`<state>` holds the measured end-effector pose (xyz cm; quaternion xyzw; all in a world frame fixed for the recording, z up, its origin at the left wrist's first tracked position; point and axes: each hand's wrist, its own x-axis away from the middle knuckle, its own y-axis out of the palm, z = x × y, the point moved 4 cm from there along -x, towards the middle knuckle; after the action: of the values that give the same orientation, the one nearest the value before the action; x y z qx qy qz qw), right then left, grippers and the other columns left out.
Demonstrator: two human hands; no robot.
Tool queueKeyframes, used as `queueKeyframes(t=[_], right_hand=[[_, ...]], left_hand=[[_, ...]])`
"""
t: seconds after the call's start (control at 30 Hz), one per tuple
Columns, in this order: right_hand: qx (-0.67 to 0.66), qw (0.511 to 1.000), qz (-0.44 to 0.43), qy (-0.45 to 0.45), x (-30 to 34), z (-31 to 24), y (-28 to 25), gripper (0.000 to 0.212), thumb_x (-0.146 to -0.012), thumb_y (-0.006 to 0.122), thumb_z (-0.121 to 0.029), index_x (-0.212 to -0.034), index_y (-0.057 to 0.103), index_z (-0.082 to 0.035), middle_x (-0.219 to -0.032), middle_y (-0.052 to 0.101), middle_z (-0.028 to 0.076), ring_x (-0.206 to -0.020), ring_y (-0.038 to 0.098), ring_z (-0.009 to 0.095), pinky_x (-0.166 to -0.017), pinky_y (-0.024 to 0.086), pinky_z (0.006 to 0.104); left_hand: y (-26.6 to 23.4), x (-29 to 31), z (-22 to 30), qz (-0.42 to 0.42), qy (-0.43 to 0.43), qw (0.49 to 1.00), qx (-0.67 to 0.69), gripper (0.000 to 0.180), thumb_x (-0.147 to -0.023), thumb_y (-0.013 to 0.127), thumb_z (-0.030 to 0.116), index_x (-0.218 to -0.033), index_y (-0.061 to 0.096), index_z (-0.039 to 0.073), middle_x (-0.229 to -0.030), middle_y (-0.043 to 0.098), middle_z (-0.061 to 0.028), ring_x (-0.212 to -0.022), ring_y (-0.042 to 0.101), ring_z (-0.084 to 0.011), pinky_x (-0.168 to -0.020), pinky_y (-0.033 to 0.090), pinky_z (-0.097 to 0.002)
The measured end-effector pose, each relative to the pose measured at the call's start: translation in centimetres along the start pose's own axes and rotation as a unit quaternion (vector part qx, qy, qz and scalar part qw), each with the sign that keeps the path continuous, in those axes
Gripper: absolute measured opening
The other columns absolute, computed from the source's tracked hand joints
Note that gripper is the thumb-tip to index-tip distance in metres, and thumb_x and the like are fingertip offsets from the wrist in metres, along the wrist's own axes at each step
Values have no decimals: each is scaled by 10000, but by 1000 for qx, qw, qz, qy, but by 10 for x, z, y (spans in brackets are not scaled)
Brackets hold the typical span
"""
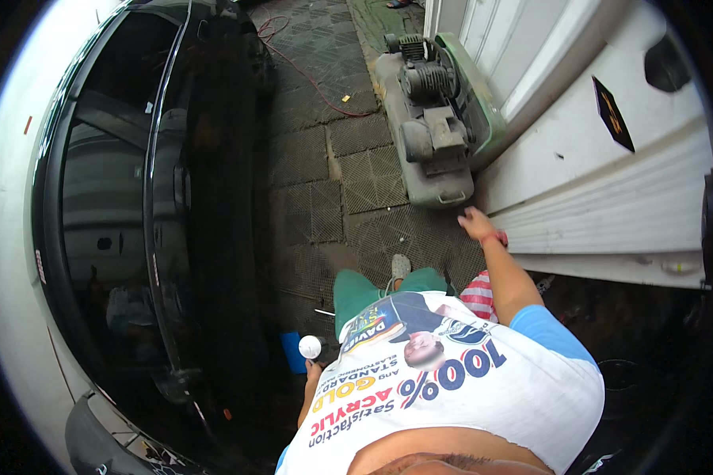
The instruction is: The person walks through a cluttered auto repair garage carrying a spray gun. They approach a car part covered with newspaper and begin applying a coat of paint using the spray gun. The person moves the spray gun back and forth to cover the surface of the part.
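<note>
Grasping white round-topped object [310, 346] in left grip [313, 369], just beside blue object [291, 352], with right grip [474, 224] loosely unclenched, near dusty green compressor [429, 142]

A compressor [436, 119] and red hose [355, 115] lie on matted floor [301, 210]

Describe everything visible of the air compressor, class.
The air compressor is green and grey, dusty, seemingly metal. A rounded tank carries a finned pump, a drum-like part and a boxy housing, with a green guard along the picture's right. A small handle curves at the near end. It stands on dark floor mats beside white panels; the right hand is close, apparently not touching.
</note>
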<state>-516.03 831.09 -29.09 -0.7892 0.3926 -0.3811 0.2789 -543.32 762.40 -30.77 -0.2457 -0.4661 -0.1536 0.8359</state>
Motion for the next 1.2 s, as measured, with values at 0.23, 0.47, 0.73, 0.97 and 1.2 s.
queueKeyframes(t=[0.23,0.47,0.73,0.97,1.2], right_hand=[[-133,980,22,-148,-245,-265,-17,531,-945,710,-361,-1324,617,-1,-1200,710,190,-1079,693,305,-947,532,388],[-332,937,-103,-12,-411,-390,45,546,-985,707,-329,-1402,551,-13,-1157,701,75,-900,682,138,-813,551,296],[-562,821,7,102,-576,-483,12,529,-990,706,-325,-1394,513,-43,-1088,698,70,-861,687,149,-740,564,295],[-711,668,135,171,-790,-454,-41,499,-984,708,-325,-1365,526,-59,-1120,693,109,-896,702,228,-783,572,368],[-760,519,152,361,-932,-333,9,600,-1066,511,-382,-1593,357,-140,-1555,477,154,-1386,515,297,-1138,434,437]], left_hand=[[52,-104,158,-4,-21,1000,18,657,-839,465,-18,-1453,331,174,-1077,602,-155,-961,620,-291,-811,532,-542],[70,-222,380,-20,10,999,26,640,-834,466,-23,-1429,353,182,-1003,610,-119,-884,628,-256,-804,526,-524],[80,-327,706,-37,49,998,2,608,-820,490,-22,-1365,408,235,-930,622,-50,-831,633,-204,-728,489,-433],[134,-371,936,18,82,991,-105,655,-836,570,5,-1416,431,276,-1052,621,-37,-996,631,-206,-948,437,-560],[172,-404,973,11,-71,996,-57,782,-815,544,-59,-1485,374,308,-1011,626,-49,-873,665,-230,-688,522,-419]])
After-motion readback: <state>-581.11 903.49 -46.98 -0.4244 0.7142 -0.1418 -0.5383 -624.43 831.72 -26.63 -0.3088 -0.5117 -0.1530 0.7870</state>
